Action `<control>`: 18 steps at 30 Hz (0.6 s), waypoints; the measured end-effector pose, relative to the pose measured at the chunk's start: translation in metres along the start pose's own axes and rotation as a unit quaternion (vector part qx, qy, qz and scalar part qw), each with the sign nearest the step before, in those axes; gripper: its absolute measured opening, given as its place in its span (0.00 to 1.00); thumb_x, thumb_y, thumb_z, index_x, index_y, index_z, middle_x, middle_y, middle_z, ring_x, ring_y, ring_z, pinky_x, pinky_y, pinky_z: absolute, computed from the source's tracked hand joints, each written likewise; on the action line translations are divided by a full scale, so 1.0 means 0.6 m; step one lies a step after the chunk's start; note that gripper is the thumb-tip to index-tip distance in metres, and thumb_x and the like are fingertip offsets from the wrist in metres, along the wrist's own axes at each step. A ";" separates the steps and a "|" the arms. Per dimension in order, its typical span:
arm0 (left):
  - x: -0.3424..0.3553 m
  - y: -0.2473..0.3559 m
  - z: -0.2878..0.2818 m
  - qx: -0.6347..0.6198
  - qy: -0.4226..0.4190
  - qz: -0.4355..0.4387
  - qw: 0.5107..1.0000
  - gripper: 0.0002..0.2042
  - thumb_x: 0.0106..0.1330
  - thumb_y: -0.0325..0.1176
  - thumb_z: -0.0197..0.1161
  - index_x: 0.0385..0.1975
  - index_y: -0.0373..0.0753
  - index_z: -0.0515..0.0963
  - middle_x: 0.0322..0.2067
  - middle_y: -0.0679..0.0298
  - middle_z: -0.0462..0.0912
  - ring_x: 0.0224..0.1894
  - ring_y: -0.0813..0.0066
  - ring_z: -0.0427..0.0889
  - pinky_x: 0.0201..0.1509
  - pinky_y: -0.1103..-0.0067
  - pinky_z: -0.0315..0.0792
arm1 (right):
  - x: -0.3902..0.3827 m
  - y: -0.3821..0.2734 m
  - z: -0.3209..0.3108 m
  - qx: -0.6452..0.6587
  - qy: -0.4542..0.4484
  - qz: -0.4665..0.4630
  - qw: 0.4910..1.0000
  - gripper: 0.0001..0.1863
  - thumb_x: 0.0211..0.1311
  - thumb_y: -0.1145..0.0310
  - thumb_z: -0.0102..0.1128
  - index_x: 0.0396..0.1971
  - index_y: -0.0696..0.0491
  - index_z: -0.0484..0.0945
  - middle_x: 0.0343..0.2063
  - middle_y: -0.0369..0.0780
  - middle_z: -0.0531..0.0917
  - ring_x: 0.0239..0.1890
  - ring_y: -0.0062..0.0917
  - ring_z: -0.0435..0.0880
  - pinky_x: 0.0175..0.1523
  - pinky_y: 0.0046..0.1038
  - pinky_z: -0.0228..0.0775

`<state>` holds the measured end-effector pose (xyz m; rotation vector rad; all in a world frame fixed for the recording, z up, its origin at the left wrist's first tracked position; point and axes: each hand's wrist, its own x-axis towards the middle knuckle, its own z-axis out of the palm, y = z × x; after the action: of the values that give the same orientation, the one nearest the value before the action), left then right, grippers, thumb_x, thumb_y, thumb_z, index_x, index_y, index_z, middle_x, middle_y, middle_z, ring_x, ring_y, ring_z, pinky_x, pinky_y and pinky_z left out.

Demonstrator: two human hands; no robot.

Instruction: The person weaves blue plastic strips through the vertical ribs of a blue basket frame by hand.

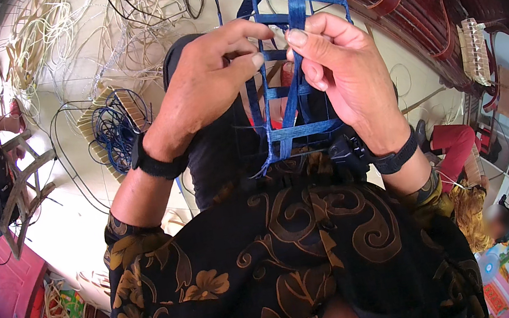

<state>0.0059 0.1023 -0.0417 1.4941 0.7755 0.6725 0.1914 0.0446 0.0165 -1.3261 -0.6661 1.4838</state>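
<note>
In front of my lap stands a wire frame (265,86) wrapped and woven with blue strips. My right hand (348,61) is closed at the frame's right, thumb and forefinger pinching a blue strip (293,98) that runs down across the frame. My left hand (210,77) is beside the frame's left upright. Its thumb and forefinger are apart, with nothing visible between them, and the other fingers are curled. A flat blue band (306,129) crosses the frame low down, close to my body. Part of the frame's middle is hidden behind my fingers.
Tangled pale strips (56,44) spread over the floor at the far left. A woven basket (124,102) of blue cord lies left of my knee. A dark red wooden bench (404,21) stands far right. People sit at both sides, one by a wooden stool (21,185).
</note>
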 end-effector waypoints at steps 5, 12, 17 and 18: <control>-0.047 0.018 0.031 0.019 0.155 -0.022 0.988 0.05 0.58 0.25 0.66 0.30 0.34 0.76 0.26 0.65 0.77 0.29 0.81 0.74 0.34 0.81 0.68 | 0.024 0.008 0.006 -0.041 -0.014 0.026 0.999 0.06 0.63 0.71 0.66 0.30 0.55 0.78 0.19 0.33 0.79 0.19 0.12 0.74 0.23 0.14 0.62; -0.073 0.025 0.067 0.062 0.194 -0.026 0.979 0.11 0.51 0.26 0.73 0.27 0.36 0.75 0.24 0.61 0.76 0.27 0.70 0.75 0.31 0.75 0.70 | 0.037 0.017 0.011 -0.098 -0.027 0.040 0.994 0.06 0.64 0.70 0.64 0.29 0.53 0.78 0.19 0.34 0.81 0.19 0.12 0.76 0.23 0.14 0.64; -0.069 0.025 0.080 0.061 0.148 -0.088 0.983 0.10 0.57 0.22 0.70 0.34 0.36 0.75 0.25 0.71 0.79 0.29 0.90 0.73 0.32 0.86 0.68 | 0.024 0.007 0.016 -0.094 0.011 0.038 0.995 0.06 0.64 0.69 0.65 0.30 0.55 0.79 0.20 0.36 0.82 0.18 0.13 0.75 0.23 0.15 0.64; -0.068 0.026 0.083 0.047 0.153 -0.087 0.983 0.10 0.58 0.22 0.70 0.35 0.36 0.74 0.26 0.71 0.79 0.29 0.90 0.74 0.33 0.86 0.69 | 0.024 0.007 0.015 -0.091 0.012 0.039 0.995 0.06 0.64 0.69 0.65 0.30 0.55 0.79 0.20 0.36 0.82 0.18 0.13 0.75 0.23 0.15 0.64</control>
<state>0.0220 0.0394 -0.0280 1.4039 1.1733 0.7510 0.1831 0.0580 0.0096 -1.5216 -0.7547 1.4943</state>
